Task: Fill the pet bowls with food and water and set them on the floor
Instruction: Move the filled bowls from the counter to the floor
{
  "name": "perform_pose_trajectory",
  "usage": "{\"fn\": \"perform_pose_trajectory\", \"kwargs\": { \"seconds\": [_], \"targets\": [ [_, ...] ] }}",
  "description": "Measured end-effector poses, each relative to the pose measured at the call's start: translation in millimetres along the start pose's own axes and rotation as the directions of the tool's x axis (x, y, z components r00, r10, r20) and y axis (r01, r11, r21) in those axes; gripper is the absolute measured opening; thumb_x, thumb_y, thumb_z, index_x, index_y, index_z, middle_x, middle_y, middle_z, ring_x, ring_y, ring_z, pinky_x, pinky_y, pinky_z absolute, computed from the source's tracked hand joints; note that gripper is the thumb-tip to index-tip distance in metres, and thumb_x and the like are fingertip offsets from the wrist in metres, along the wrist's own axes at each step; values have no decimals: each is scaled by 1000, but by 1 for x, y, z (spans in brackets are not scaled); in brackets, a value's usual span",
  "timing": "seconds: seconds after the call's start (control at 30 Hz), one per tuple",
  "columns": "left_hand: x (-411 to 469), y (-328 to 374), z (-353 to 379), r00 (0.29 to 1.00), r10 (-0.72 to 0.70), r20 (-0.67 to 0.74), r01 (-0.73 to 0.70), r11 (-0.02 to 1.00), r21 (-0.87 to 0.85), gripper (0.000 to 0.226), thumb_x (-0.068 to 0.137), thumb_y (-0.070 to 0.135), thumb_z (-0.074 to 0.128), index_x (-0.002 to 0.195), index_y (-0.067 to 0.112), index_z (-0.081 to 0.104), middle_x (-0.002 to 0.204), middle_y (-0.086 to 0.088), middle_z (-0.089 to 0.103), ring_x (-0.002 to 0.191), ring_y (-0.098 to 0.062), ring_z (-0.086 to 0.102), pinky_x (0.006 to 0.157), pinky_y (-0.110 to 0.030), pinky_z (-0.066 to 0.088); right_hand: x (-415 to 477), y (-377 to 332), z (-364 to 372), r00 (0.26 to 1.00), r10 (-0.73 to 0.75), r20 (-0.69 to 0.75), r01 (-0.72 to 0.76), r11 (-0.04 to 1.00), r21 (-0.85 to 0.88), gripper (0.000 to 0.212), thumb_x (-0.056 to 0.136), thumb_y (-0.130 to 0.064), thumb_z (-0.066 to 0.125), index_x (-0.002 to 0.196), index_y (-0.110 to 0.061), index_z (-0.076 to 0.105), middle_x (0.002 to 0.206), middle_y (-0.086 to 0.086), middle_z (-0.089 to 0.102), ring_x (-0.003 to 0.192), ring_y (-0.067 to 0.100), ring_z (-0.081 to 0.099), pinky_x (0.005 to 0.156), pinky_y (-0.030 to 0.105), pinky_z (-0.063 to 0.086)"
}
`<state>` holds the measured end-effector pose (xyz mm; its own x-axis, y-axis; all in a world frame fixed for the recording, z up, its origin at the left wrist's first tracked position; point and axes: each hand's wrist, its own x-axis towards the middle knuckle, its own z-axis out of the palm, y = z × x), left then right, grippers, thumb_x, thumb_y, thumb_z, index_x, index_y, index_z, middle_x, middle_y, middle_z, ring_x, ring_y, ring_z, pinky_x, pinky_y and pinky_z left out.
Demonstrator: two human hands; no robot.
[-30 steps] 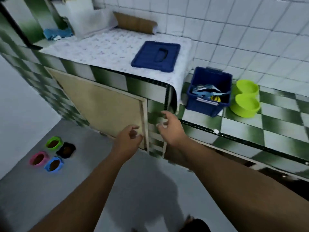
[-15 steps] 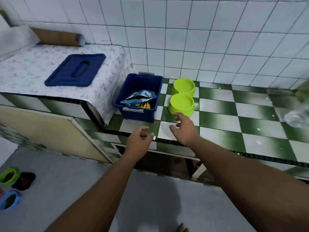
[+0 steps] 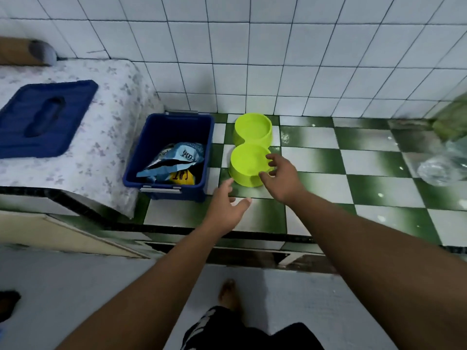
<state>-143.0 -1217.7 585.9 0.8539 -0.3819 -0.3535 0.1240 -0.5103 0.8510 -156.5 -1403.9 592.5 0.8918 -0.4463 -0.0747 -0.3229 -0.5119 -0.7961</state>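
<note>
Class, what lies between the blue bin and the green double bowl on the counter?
Nothing: in the head view, only bare checkered counter separates the blue bin from the green double bowl.

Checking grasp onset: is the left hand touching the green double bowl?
Apart. The head view shows checkered counter between the left hand and the green double bowl.

Spread hands (image 3: 283,176) at green double bowl (image 3: 250,150)

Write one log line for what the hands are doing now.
right hand: open, at bowl | left hand: open, beside it | bowl: empty, on counter
</note>
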Motion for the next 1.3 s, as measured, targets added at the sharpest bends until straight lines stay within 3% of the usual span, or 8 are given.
{"fn": "perform_pose_trajectory", "kwargs": {
  "seconds": [0.17, 0.3, 0.43, 0.53, 0.7, 0.83, 1.1, 1.3],
  "targets": [
    [34, 0, 13, 989, -148, 22, 150, 972, -178, 89, 91, 29, 74, 161, 23, 19, 159, -4, 35, 122, -16, 49, 98, -34, 44, 42, -1, -7, 999, 39, -33, -40, 999, -9, 52, 86, -23, 70, 134, -13, 54, 122, 11, 62, 99, 27, 65, 85, 30, 50],
    [45, 1, 21, 966, -257, 25, 255, 936, -244, 102, 77, 49, 75, 160, 34, 18, 161, -1, 33, 135, -29, 49, 109, -52, 46, 78, -4, -21, 997, 61, -45, -60, 998, 21, 46, 86, -20, 70, 129, -13, 56, 108, 5, 60, 96, 23, 62, 85, 40, 55],
    [55, 8, 36, 959, -283, -36, 260, 919, -295, 85, 90, 34, 73, 160, 26, 25, 163, -3, 24, 146, -26, 34, 111, -34, 37, 129, -9, -32, 993, -29, -117, 19, 996, -86, 29, 86, -19, 67, 113, -10, 62, 101, 7, 65, 85, 21, 61, 81, 33, 51],
    [64, 13, 48, 945, -321, -55, 287, 900, -328, 86, 91, 35, 72, 160, 27, 22, 165, -3, 23, 148, -25, 30, 116, -39, 35, 169, -8, -31, 995, -39, -90, 29, 993, -112, 29, 83, -21, 66, 109, -10, 62, 98, 6, 66, 89, 23, 60, 84, 34, 51],
    [72, 24, 63, 906, -401, -139, 316, 855, -411, 95, 82, 39, 74, 161, 24, 23, 164, -4, 27, 147, -24, 33, 118, -45, 35, 214, -9, -25, 996, 19, 89, -11, 996, -86, 61, 91, -27, 66, 142, -5, 41, 132, 15, 57, 121, 31, 55, 89, 23, 37],
    [82, 29, 73, 876, -412, -251, 289, 864, -412, 104, 67, 56, 67, 159, 30, 26, 162, 0, 25, 149, -27, 31, 119, -54, 33, 234, 2, -20, 968, 48, 248, -15, 991, -133, 69, 95, -37, 62, 150, -8, 33, 146, 15, 47, 134, 33, 46, 105, 33, 39],
    [90, 43, 87, 817, -415, -401, 245, 878, -411, 67, 102, 48, 52, 160, 38, 22, 162, -5, 27, 149, -30, 28, 121, -55, 28, 232, 17, -35, 954, 85, 287, -71, 996, -59, 51, 96, -25, 60, 141, -5, 46, 140, 17, 52, 125, 31, 51, 88, 26, 38],
    [99, 40, 94, 755, -440, -486, 195, 859, -474, 58, 97, 62, 42, 152, 45, 37, 155, 1, 43, 144, -26, 37, 117, -55, 36, 212, 26, -48, 971, 40, 236, -56, 997, 61, 34, 89, -4, 58, 123, -1, 61, 104, 12, 60, 94, 25, 57, 75, 29, 44]
  ]
}}
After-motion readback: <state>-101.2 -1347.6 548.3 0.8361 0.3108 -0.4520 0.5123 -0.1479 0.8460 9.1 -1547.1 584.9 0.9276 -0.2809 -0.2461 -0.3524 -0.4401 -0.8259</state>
